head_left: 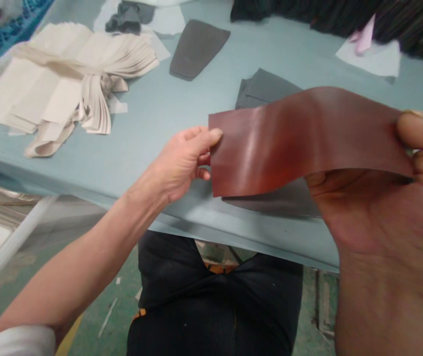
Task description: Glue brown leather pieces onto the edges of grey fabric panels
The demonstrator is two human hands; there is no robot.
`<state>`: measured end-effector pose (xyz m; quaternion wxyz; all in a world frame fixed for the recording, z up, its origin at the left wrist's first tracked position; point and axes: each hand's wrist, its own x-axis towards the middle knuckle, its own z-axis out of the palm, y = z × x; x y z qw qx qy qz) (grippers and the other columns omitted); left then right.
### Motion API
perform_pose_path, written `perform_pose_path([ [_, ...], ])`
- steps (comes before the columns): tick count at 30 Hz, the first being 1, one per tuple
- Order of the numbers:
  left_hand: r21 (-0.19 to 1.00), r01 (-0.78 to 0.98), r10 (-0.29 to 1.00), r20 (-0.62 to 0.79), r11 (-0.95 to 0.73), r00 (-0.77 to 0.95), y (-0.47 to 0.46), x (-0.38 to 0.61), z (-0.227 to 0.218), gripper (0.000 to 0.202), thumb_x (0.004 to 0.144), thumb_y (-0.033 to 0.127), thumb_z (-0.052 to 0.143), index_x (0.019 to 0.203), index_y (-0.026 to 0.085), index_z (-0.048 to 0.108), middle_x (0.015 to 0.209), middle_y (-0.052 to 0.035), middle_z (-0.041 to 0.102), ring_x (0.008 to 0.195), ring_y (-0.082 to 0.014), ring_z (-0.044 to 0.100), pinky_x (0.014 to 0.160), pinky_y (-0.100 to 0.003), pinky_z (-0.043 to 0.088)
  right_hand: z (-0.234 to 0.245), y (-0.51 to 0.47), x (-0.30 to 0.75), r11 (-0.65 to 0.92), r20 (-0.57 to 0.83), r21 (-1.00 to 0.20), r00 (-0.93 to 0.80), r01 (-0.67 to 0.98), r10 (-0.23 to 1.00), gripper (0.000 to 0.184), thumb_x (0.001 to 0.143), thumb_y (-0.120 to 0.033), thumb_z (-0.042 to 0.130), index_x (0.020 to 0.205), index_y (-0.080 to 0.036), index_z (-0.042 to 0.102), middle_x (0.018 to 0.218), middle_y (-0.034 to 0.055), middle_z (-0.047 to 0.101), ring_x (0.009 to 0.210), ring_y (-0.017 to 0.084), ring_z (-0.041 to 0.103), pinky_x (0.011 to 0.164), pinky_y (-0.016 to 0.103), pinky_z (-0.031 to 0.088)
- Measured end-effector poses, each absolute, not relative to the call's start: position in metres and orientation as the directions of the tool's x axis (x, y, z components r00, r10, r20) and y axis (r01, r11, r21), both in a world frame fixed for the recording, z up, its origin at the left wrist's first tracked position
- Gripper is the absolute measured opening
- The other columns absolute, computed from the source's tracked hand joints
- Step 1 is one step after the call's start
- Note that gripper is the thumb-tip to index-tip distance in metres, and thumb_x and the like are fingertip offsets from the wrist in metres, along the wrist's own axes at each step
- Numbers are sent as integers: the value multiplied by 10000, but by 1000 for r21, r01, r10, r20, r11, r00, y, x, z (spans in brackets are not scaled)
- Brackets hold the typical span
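A glossy reddish-brown strip of leather-like sheet is stretched between my two hands, bowed upward in its middle. My left hand pinches its left end between thumb and fingers. At the other end, close to the camera, my right hand grips the strip with the thumb on top and the fingers beneath. Below the strip lies a dark grey flat piece, partly covered by it. Just behind, a small stack of dark grey pieces is also partly hidden.
Cream folded fabric pieces are heaped at the left of the pale blue-green table. A single dark grey cut piece lies farther back. Dark material lines the far right edge. A white bin stands at lower left.
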<state>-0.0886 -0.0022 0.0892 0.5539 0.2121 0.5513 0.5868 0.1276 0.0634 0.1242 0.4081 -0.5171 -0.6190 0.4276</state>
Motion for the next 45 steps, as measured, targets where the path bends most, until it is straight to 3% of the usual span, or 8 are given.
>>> perform_pose_path([
  [3, 902, -368, 904, -335, 225, -266, -2, -90, 73, 261, 847, 291, 803, 717, 200, 597, 625, 40, 515, 506, -85, 439, 425, -211, 353, 127, 63, 121, -29, -31, -999, -160, 18, 987, 196, 758, -429, 554, 812, -241, 563, 909, 35, 614, 814, 201, 690, 617, 341, 610],
  [9, 966, -177, 919, -238, 189, -314, 4, -98, 65, 290, 852, 359, 828, 721, 213, 615, 608, 30, 561, 489, -92, 466, 460, -248, 352, 102, 74, 141, -37, -35, -998, -38, -50, 999, 192, 597, -304, 675, 754, -233, 589, 833, 4, 615, 783, 178, 675, 620, 284, 587],
  [16, 983, 17, 946, -174, 185, -275, 5, -87, 58, 305, 889, 379, 827, 723, 228, 621, 601, 36, 532, 531, -108, 419, 497, -288, 276, 72, 75, 182, -138, -127, -981, 86, 135, 988, 255, 552, -372, 785, 722, -221, 669, 598, -21, 597, 442, 132, 478, 359, 264, 381],
  [20, 986, 69, 954, -130, 154, -271, 8, -83, 51, 295, 909, 378, 817, 733, 221, 638, 650, 31, 552, 606, -118, 445, 554, -290, 289, 71, 74, 197, -132, -97, -928, 117, 348, 988, 303, 602, -462, 835, 671, -226, 657, 444, -35, 499, 374, 119, 401, 350, 246, 285],
  [24, 985, 28, 950, -154, 168, -271, 10, -82, 51, 306, 912, 386, 830, 750, 213, 637, 655, 33, 565, 642, -118, 482, 583, -277, 320, 73, 72, 203, -130, -70, -872, 144, 471, 987, 323, 654, -506, 840, 684, -236, 665, 438, -26, 509, 359, 112, 360, 349, 246, 233],
  [30, 981, 15, 938, -181, 194, -294, 10, -78, 55, 367, 851, 431, 892, 723, 221, 619, 624, 34, 549, 613, -120, 471, 557, -291, 308, 73, 71, 206, -154, -66, -863, 195, 481, 979, 489, 538, -654, 908, 635, -244, 661, 431, -23, 505, 359, 127, 386, 340, 250, 240],
  [37, 984, 16, 947, -167, 178, -275, 9, -74, 49, 410, 779, 424, 938, 689, 244, 581, 629, 26, 508, 668, -157, 518, 568, -314, 336, 59, 70, 218, -160, -71, -862, 199, 481, 977, 451, 569, -620, 887, 673, -224, 698, 476, -14, 518, 392, 116, 402, 364, 250, 243],
  [45, 983, 34, 946, -164, 180, -278, 13, -75, 47, 403, 801, 462, 920, 710, 238, 597, 639, 20, 497, 677, -156, 520, 571, -295, 385, 54, 69, 213, -144, -46, -907, 248, 395, 968, 285, 581, -464, 819, 673, -215, 715, 493, -12, 548, 395, 118, 426, 366, 247, 303],
])
